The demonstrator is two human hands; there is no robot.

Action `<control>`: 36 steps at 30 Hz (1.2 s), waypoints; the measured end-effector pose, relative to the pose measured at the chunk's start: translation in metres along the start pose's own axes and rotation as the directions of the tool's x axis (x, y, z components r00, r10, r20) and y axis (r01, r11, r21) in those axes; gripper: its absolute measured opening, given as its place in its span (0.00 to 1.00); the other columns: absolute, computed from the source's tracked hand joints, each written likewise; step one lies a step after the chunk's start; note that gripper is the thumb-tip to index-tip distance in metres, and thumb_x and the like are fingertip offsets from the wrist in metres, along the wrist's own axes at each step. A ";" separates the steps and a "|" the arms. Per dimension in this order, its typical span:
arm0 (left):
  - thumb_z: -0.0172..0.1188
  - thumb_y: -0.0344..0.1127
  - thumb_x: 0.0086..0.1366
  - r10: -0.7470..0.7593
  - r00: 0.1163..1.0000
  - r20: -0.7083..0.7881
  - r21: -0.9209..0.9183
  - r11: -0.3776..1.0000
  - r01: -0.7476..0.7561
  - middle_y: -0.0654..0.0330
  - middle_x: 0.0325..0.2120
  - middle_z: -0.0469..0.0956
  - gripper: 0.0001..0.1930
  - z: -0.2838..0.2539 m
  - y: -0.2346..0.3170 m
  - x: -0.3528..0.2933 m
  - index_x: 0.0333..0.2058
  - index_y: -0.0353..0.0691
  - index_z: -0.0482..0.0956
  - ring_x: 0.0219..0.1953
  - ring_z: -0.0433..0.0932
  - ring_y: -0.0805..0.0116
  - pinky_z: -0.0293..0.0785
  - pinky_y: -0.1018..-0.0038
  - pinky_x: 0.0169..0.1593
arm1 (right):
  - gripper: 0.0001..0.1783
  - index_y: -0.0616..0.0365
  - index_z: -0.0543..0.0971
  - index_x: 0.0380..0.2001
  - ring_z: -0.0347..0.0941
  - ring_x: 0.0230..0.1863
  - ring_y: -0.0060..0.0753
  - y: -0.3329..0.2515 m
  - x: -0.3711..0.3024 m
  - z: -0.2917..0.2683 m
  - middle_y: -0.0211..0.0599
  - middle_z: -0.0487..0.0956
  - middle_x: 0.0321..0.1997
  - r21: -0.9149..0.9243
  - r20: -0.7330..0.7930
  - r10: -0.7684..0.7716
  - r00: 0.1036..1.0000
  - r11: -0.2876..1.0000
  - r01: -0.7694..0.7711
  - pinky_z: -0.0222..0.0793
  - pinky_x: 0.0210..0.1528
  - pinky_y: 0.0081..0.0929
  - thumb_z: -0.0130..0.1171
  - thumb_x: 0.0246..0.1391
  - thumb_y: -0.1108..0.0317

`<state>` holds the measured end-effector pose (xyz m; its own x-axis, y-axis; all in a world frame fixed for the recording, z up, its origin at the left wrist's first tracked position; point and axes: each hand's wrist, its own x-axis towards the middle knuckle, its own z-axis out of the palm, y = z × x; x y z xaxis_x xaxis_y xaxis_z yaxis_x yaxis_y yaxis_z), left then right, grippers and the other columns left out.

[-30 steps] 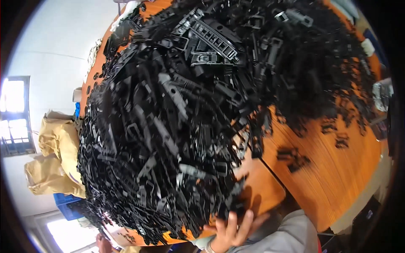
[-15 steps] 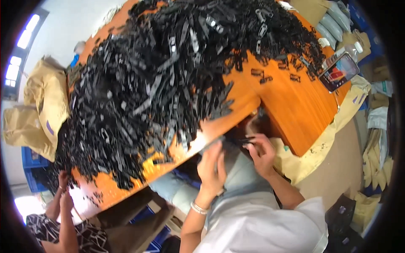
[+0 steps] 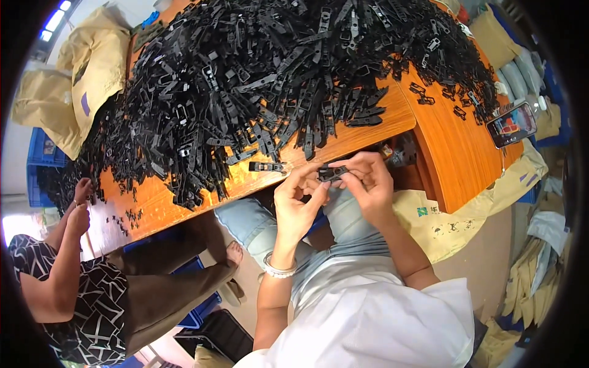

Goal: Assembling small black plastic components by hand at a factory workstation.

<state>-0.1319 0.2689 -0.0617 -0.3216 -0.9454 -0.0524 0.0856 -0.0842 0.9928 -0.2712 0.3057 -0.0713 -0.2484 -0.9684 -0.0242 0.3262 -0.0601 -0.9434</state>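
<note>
Nearest of all, a white shirt (image 3: 374, 319) and pale jeans (image 3: 346, 224); a bracelet (image 3: 280, 267) circles the left wrist; and here the two hands meet, just off the table's near edge; the left hand (image 3: 296, 205) has thumb and fingers drawn narrow at the left side of a small black plastic part (image 3: 331, 174); the right hand (image 3: 373, 187) pinches the same part from the right, so it sits between both sets of fingertips, above the lap; over to the left, a co-worker in a patterned top (image 3: 92, 319) has both hands (image 3: 80, 205) up close together by the table, and what their fingers hold I cannot tell; to the right, a tan paper sheet (image 3: 448, 227) spreads below the table (image 3: 392, 119); just past the left hand, one loose black piece (image 3: 265, 167) lies on the near edge; beyond it rises a huge heap of black parts (image 3: 245, 80); right of that, a phone (image 3: 514, 126) with its screen lit; far left, bulging tan sacks (image 3: 101, 67) above a blue crate (image 3: 44, 150).
</note>
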 end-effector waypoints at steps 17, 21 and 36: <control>0.57 0.20 0.54 0.015 0.998 -0.066 -0.220 0.975 -0.029 0.60 0.15 0.74 0.08 -0.020 -0.001 0.020 0.33 0.32 0.70 0.14 0.70 0.80 0.62 0.87 0.17 | 0.15 0.62 0.76 0.39 0.73 0.23 0.23 -0.006 0.055 0.003 0.39 0.76 0.26 -0.611 0.415 -0.374 0.829 0.561 0.559 0.70 0.26 0.17 0.46 0.49 0.84; 0.54 0.22 0.57 0.123 0.982 -0.145 -0.052 0.990 -0.132 0.59 0.17 0.76 0.07 -0.030 0.009 0.036 0.36 0.31 0.72 0.16 0.72 0.79 0.64 0.86 0.18 | 0.15 0.62 0.76 0.39 0.73 0.23 0.23 -0.014 0.080 -0.001 0.38 0.76 0.26 -0.703 0.191 -0.410 0.892 0.577 0.416 0.69 0.24 0.16 0.44 0.49 0.84; 0.56 0.21 0.55 0.207 0.956 -0.209 0.077 0.978 -0.195 0.59 0.23 0.77 0.14 -0.028 0.000 0.039 0.42 0.30 0.72 0.22 0.76 0.77 0.71 0.83 0.24 | 0.05 0.66 0.76 0.30 0.68 0.23 0.17 -0.005 0.072 0.048 0.34 0.74 0.28 -0.621 0.109 -0.363 0.925 0.702 0.348 0.62 0.23 0.14 0.55 0.47 0.78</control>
<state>-0.1177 0.2235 -0.0666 -0.0922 -0.9869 0.1324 0.0737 0.1258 0.9893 -0.2474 0.2248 -0.0526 -0.2489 -0.9008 0.3559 -0.4240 -0.2291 -0.8762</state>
